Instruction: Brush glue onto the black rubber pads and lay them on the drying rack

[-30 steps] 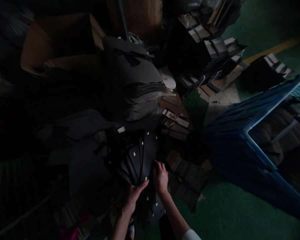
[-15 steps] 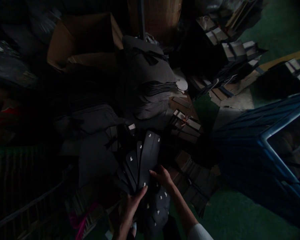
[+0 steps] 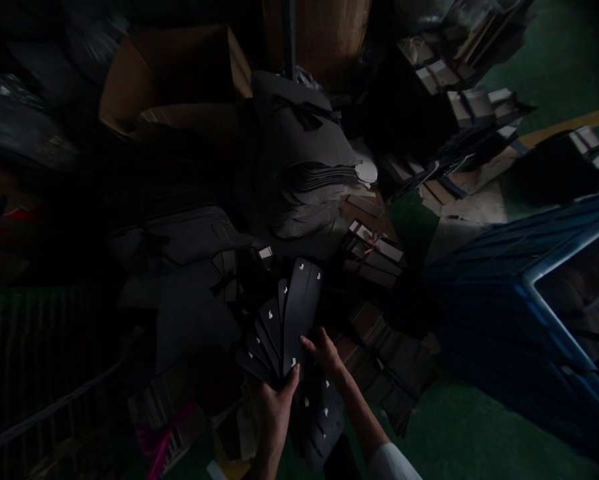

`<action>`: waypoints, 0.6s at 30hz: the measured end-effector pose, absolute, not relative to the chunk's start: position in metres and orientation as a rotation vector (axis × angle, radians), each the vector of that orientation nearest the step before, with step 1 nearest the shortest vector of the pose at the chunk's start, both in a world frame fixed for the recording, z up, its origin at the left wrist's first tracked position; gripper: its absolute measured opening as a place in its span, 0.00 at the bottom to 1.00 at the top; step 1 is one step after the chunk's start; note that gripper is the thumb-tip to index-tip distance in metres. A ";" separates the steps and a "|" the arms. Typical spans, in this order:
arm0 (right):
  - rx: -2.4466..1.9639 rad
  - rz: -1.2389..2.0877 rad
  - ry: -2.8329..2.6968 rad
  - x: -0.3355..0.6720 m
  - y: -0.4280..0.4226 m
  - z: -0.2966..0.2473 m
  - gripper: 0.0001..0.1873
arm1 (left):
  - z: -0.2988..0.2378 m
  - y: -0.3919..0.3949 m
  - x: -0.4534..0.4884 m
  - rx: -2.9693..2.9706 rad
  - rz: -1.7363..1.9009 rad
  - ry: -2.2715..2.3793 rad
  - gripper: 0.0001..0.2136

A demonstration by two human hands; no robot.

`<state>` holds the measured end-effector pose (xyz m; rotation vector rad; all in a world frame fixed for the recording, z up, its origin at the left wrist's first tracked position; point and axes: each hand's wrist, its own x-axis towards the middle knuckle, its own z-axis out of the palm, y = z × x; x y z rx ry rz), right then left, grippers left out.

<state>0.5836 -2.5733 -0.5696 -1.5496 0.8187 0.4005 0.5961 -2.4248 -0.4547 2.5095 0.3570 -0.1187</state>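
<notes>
Several long dark panels (image 3: 302, 307) with small white tabs are fanned out between my hands. My left hand (image 3: 276, 400) grips the lower left end of the fan, thumb on top near a white tab. My right hand (image 3: 324, 350) holds the right edge of the uppermost panel, its thumb lying on the face and its other fingers hidden beneath. Below, more dark panels (image 3: 322, 420) with white tabs spread toward my body. The picture is dark, so the panels' material cannot be made out.
Ahead lies a stack of grey sheets (image 3: 309, 147), with an open cardboard box (image 3: 124, 80) behind it to the left. A blue crate (image 3: 479, 267) stands at the right. Tied bundles (image 3: 374, 243) and strapped stacks (image 3: 389, 367) lie near my right arm. Pink ribbon (image 3: 164, 440) shows lower left.
The fan has spread wider on its left side, with more white tabs showing. My left hand has shifted slightly right and up; my right hand has barely moved.
</notes>
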 end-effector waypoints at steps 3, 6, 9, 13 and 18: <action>-1.459 0.302 0.767 0.584 -2.574 -0.564 0.39 | -0.455 -2.435 0.591 2.506 -0.176 0.359 0.26; -1.363 0.253 0.710 0.585 -2.579 -0.548 0.41 | -0.455 -2.451 0.585 2.412 -0.272 0.375 0.24; -1.289 0.305 0.681 0.584 -2.588 -0.526 0.37 | -0.452 -2.470 0.579 2.427 -0.265 0.362 0.24; -1.256 0.321 0.663 0.580 -2.597 -0.512 0.32 | -0.448 -2.491 0.574 2.419 -0.289 0.333 0.26; -1.313 0.237 0.699 0.579 -2.596 -0.521 0.33 | -0.453 -2.492 0.577 2.313 -0.335 0.348 0.27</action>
